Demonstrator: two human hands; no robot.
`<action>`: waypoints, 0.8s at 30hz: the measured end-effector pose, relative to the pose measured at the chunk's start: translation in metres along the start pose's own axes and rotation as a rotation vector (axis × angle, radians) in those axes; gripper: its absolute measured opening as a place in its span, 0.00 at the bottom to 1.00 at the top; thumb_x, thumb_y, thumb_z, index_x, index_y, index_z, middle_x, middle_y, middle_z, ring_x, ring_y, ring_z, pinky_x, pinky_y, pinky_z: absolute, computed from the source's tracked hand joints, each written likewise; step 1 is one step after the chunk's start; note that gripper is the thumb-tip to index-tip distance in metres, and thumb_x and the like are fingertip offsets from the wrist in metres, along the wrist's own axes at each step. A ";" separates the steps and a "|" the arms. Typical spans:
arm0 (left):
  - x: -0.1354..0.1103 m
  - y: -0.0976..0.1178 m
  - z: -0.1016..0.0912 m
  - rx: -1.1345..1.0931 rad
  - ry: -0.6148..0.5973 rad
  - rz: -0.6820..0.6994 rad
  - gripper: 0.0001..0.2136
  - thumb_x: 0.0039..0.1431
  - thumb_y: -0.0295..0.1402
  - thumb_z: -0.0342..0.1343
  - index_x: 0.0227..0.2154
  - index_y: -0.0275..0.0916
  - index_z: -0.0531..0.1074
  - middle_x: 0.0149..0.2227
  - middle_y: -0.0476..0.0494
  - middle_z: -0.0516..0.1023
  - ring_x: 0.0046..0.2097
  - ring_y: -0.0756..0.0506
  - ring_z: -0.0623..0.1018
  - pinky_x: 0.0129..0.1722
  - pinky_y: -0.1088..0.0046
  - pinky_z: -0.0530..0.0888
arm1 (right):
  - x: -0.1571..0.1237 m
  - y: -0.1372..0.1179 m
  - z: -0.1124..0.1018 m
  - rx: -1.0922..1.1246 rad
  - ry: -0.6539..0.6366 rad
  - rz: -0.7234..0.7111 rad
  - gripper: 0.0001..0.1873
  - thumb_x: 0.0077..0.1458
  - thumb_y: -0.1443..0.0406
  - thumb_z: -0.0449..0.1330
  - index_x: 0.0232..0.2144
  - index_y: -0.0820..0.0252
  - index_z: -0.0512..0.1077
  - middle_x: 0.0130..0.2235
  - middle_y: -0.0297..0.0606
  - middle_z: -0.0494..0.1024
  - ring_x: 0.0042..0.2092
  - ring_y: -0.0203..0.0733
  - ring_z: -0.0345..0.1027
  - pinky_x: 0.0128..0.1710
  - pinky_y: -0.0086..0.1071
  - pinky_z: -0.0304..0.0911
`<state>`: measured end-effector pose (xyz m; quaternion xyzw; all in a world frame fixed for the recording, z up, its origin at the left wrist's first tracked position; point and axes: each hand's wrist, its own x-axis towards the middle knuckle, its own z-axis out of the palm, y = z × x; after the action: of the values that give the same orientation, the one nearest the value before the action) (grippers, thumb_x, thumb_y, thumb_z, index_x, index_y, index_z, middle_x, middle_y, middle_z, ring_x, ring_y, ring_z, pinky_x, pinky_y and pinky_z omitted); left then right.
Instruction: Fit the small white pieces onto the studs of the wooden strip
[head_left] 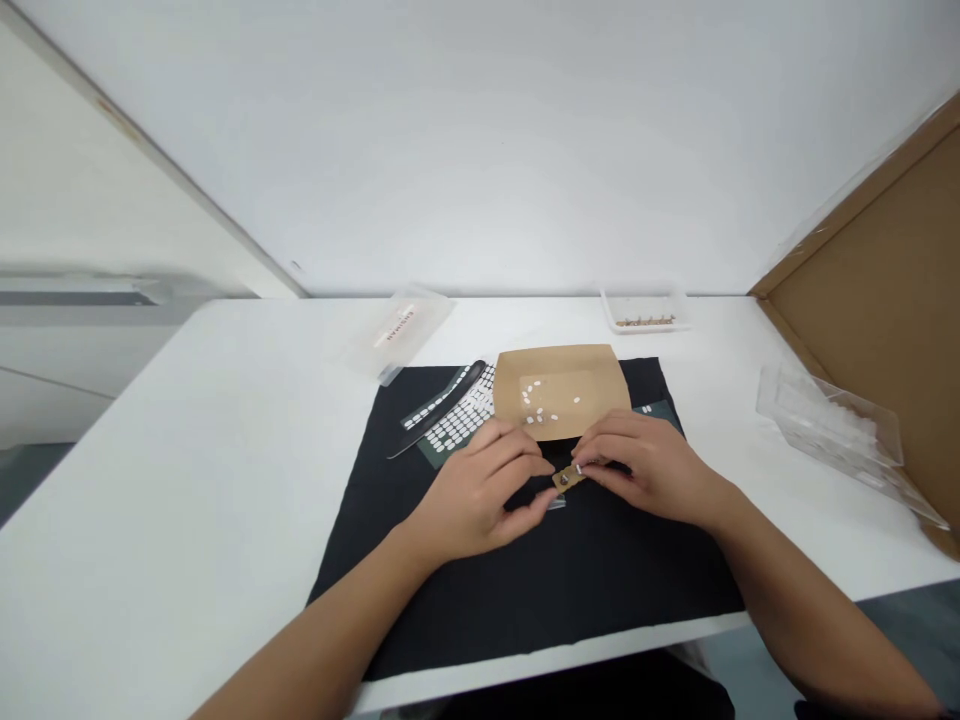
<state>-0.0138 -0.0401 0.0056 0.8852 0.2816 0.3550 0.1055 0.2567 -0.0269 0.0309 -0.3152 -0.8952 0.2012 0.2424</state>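
Over the black cloth (540,590), my left hand (487,490) pinches the left end of a small brown card (566,479) with a shiny metal piece on it. The fingertips of my right hand (645,460) are closed at the card's right end, where a small white bit shows; my fingers partly hide that end. Just behind my hands stands a brown paper tray (615,385) with several small white oval pieces (534,390) in it. Left of the tray, dark green sheets with white oval stickers (450,430) lie under black tweezers (450,400).
A clear plastic bag (401,325) with red print lies at the back left. At the back right is a clear tray (646,318) holding small brownish items. A clear plastic box (832,420) stands at the right, near a cardboard panel (885,300). A white wall closes off the back.
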 end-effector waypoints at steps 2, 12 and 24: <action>-0.001 0.003 0.002 -0.010 -0.063 0.000 0.09 0.64 0.32 0.66 0.45 0.40 0.77 0.40 0.41 0.81 0.45 0.41 0.77 0.48 0.63 0.77 | 0.000 0.001 0.001 -0.017 -0.024 0.000 0.04 0.69 0.66 0.64 0.40 0.56 0.80 0.44 0.39 0.80 0.46 0.44 0.75 0.45 0.37 0.71; -0.003 0.006 0.020 0.086 -0.024 -0.079 0.10 0.66 0.39 0.66 0.41 0.39 0.74 0.38 0.44 0.80 0.43 0.41 0.74 0.44 0.65 0.75 | 0.000 0.007 0.011 -0.076 -0.074 0.060 0.03 0.67 0.65 0.67 0.39 0.57 0.82 0.37 0.37 0.72 0.38 0.41 0.68 0.38 0.34 0.62; -0.007 0.013 0.030 0.178 -0.093 -0.194 0.12 0.65 0.42 0.67 0.42 0.40 0.75 0.39 0.43 0.82 0.43 0.39 0.74 0.42 0.63 0.75 | 0.001 0.004 0.013 -0.238 -0.118 0.015 0.08 0.70 0.64 0.63 0.37 0.60 0.80 0.36 0.38 0.71 0.38 0.44 0.65 0.41 0.38 0.60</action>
<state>0.0083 -0.0547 -0.0150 0.8752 0.3909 0.2753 0.0734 0.2507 -0.0258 0.0187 -0.3359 -0.9232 0.1133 0.1484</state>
